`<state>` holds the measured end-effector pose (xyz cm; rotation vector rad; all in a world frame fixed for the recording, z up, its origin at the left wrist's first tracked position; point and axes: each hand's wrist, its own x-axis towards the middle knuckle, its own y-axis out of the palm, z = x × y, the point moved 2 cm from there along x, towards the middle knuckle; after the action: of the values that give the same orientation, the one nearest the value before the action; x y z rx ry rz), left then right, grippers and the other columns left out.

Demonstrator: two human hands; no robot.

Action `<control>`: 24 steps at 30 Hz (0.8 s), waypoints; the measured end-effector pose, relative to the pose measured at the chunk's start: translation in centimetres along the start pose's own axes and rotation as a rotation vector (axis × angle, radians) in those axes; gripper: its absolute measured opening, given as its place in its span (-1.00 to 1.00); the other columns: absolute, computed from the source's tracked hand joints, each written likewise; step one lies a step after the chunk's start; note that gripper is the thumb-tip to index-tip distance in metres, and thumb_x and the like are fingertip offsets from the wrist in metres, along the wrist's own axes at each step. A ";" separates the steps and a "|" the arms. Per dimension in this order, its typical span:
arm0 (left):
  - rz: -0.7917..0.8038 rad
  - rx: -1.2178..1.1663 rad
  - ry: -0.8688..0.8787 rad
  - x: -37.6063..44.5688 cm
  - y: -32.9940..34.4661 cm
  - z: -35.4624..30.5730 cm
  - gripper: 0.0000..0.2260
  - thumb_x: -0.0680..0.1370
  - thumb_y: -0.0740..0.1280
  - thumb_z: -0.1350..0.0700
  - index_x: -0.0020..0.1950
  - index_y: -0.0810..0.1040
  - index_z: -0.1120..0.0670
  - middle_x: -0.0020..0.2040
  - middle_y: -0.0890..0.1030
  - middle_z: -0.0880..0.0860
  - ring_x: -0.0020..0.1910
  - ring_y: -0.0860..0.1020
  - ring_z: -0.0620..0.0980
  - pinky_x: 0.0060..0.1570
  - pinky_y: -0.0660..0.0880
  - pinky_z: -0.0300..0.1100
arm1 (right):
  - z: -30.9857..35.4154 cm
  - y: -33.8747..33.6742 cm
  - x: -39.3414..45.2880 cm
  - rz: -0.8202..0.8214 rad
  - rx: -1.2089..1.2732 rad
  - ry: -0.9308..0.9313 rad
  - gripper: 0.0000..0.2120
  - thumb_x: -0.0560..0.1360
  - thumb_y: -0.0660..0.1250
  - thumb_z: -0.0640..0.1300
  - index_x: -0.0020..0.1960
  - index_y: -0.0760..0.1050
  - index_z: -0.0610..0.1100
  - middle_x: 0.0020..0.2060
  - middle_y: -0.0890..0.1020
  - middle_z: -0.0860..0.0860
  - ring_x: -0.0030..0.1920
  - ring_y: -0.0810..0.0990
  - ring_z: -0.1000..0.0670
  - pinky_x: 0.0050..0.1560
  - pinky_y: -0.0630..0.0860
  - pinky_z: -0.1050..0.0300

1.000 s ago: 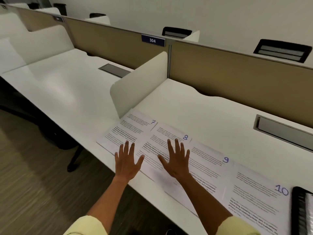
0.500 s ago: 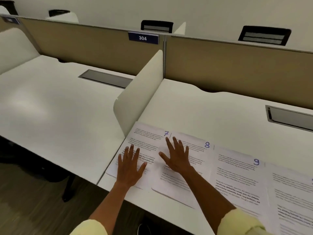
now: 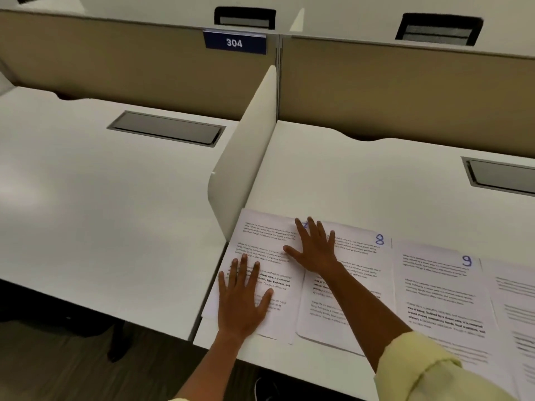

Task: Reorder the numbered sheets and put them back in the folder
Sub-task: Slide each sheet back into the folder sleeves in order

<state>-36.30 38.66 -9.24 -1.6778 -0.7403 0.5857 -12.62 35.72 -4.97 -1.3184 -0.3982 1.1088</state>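
You have the printed sheets laid flat in a row along the desk's near edge: the leftmost sheet (image 3: pixel 269 256) overlaps the sheet marked 8 (image 3: pixel 359 273), then the sheet marked 9 (image 3: pixel 443 287), then a blurred further sheet (image 3: pixel 515 311) cut off at the right.

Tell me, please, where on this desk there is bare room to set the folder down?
The widest bare patch is the desk top behind the sheets, between the white divider and the cable hatch. The front edge is crowded: sheet 8, sheet 9 and the leftmost sheet lie side by side, under the left hand and right hand.
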 end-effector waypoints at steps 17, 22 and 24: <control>-0.019 -0.040 0.013 -0.1 0.2 0.3 -0.31 0.58 0.08 -0.33 0.62 0.07 -0.01 0.63 -0.04 0.06 0.60 -0.08 0.09 0.51 0.02 0.26 | 2.0 -2.1 -0.8 -0.355 0.782 0.069 -0.17 0.43 0.56 -0.11 0.56 0.18 -0.01 -0.19 0.52 0.09 -0.24 0.48 0.11 -0.21 0.40 0.40; -0.003 -0.079 0.029 0.1 0.2 0.6 -0.32 0.58 0.05 -0.32 0.62 0.07 -0.01 0.63 -0.03 0.06 0.60 -0.07 0.08 0.51 0.00 0.26 | 1.9 -0.5 -2.4 -0.148 0.973 0.164 -0.42 0.37 0.61 -0.07 0.33 0.52 -0.14 0.13 0.69 -0.11 -0.01 0.69 -0.01 0.03 0.65 0.09; -0.019 -0.139 0.019 0.1 0.1 0.7 -0.33 0.59 0.03 -0.31 0.62 0.07 0.00 0.63 -0.03 0.06 0.60 -0.07 0.06 0.52 -0.03 0.24 | 1.7 0.3 -3.4 -0.082 0.943 0.142 -0.58 0.38 0.60 -0.08 0.19 0.61 -0.15 0.10 0.70 -0.09 0.02 0.69 -0.03 0.08 0.65 0.02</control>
<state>-36.69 39.16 -9.52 -1.7999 -0.7977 0.5135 -15.72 33.88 -3.64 -0.5269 0.1809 0.9359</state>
